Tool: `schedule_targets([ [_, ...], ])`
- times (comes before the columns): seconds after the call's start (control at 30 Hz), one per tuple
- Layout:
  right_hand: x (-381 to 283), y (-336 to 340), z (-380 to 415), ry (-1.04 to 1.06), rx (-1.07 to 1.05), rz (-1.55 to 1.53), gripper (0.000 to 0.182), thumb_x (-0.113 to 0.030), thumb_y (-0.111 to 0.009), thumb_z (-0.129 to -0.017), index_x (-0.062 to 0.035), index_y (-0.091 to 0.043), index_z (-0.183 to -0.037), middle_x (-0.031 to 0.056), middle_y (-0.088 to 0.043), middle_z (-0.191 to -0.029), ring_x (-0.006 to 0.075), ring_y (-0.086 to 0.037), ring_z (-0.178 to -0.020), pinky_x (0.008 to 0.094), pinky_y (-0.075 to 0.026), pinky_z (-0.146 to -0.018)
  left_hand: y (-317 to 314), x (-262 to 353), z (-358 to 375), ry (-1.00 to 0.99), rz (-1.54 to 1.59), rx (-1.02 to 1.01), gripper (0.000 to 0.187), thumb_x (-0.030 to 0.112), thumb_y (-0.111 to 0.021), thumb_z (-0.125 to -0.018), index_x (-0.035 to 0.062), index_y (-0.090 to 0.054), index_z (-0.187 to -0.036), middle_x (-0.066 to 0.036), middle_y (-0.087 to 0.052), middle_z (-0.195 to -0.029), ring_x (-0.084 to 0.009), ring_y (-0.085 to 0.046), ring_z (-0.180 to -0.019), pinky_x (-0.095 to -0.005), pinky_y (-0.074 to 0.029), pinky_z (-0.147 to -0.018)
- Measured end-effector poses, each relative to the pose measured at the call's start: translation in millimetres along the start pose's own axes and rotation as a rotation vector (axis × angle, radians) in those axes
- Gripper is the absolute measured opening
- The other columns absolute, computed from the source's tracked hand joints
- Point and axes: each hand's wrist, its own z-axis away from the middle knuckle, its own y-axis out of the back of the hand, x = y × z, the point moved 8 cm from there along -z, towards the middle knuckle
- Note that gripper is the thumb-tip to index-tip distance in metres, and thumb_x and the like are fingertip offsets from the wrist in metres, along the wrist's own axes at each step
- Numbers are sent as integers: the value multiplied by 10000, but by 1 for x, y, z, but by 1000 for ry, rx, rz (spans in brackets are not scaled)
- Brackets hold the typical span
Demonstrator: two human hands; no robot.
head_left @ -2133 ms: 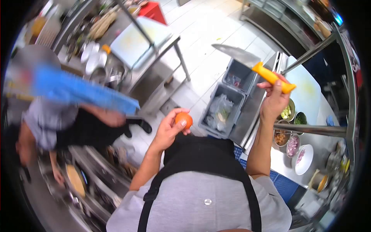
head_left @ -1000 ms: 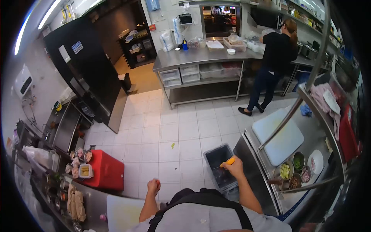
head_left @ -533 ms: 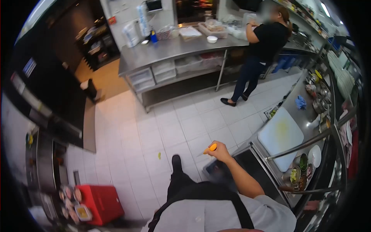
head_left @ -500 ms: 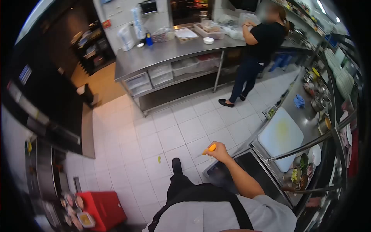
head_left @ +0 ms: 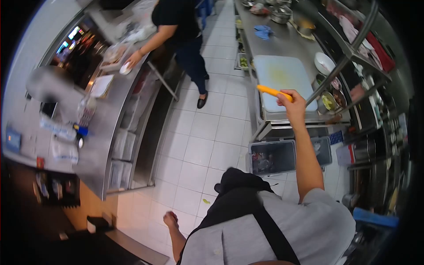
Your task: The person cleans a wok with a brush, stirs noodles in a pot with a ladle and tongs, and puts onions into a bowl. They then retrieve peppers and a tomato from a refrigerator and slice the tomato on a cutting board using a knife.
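My right hand point(head_left: 292, 106) is closed on an orange-handled knife point(head_left: 274, 92), held out in front of the cutting board. The long orange handle points left past my fingers; no blade can be made out now. Beyond it lies a white cutting board point(head_left: 282, 73) with a yellow-green stain, on the steel counter. Low at my left side, my left hand point(head_left: 170, 218) hangs over the floor with fingers curled. Whether anything is inside it cannot be made out.
At the left steel table point(head_left: 99, 145), a person point(head_left: 179, 33) reaches toward a small white bowl point(head_left: 125, 68). A grey bin point(head_left: 273, 157) stands under the counter. Ingredient bowls point(head_left: 327, 101) sit right of the board. A green scrap point(head_left: 206, 201) lies on the tiles.
My view has swung right, toward the counter. My right hand now holds the orange handle up before the board. My left hand has come into view. The other person now reaches to the small bowl.
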Motion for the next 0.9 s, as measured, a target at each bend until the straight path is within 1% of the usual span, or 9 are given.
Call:
schedule_targets([
  [0.1,31,39,31,-210,20,155,478,-43,-672,-971,11,-543,-1428,32,-642,-880,91,-646,-695,236,-497,-583,-116,113,-56,-142,-74,-205,144,242,-561,-969,121,-585,-894,-38,-581,-681,-124,-522,-487,-253,-400,-386],
  [0.2,95,55,57,-216,202,381,483,-11,-657,-937,17,-536,-1404,98,-676,-903,189,-695,-773,306,-532,-654,-269,214,-38,-213,-177,-488,213,299,-581,-979,125,-630,-1091,-53,-652,-863,-144,-617,-667,-253,-490,-560],
  [0.3,109,45,73,-238,297,752,487,1,-645,-887,12,-524,-1359,245,-665,-1052,416,-678,-970,466,-530,-842,-416,281,21,-308,-281,-806,324,273,-579,-976,139,-622,-1268,-58,-662,-1023,-154,-649,-784,-294,-544,-710],
  [0.4,108,34,61,-458,370,633,479,-16,-662,-857,11,-525,-1315,306,-626,-1183,499,-602,-1108,513,-484,-945,-535,309,70,-523,-448,-1042,383,157,-525,-974,90,-584,-1346,-89,-631,-1093,-173,-654,-801,-289,-566,-760],
  [0.43,103,31,52,-468,370,606,467,-69,-667,-896,-8,-534,-1340,310,-655,-1148,483,-631,-1086,496,-504,-920,-563,327,115,-428,-579,-1109,420,123,-544,-963,41,-557,-1375,-113,-631,-1145,-194,-678,-928,-297,-574,-793],
  [0.53,126,31,21,-546,346,499,433,-121,-654,-941,-32,-555,-1354,309,-681,-1108,489,-646,-1049,495,-515,-898,-653,348,169,-578,-681,-1349,449,91,-594,-956,11,-532,-1393,-121,-630,-1207,-207,-657,-1085,-318,-577,-825],
  [0.6,110,35,4,-372,447,613,401,-152,-641,-968,-46,-580,-1350,292,-699,-1069,489,-658,-1014,499,-525,-884,-718,356,195,-986,-620,-1500,441,99,-662,-942,33,-559,-1366,-109,-635,-1215,-213,-649,-1109,-323,-568,-851],
  [0.67,103,33,-6,-316,567,616,394,-144,-647,-963,-40,-592,-1339,284,-698,-1082,486,-658,-1013,505,-523,-886,-770,364,241,-938,-683,-1567,441,99,-673,-937,30,-562,-1358,-107,-647,-1233,-209,-645,-1120,-336,-553,-892],
  [0.9,133,17,-33,-601,539,698,450,-70,-574,-906,-4,-425,-1325,342,-679,-932,519,-662,-935,554,-514,-857,-950,360,382,-1139,-452,-1899,353,43,-711,-902,46,-593,-1235,-143,-661,-1169,-248,-690,-1017,-370,-572,-856],
])
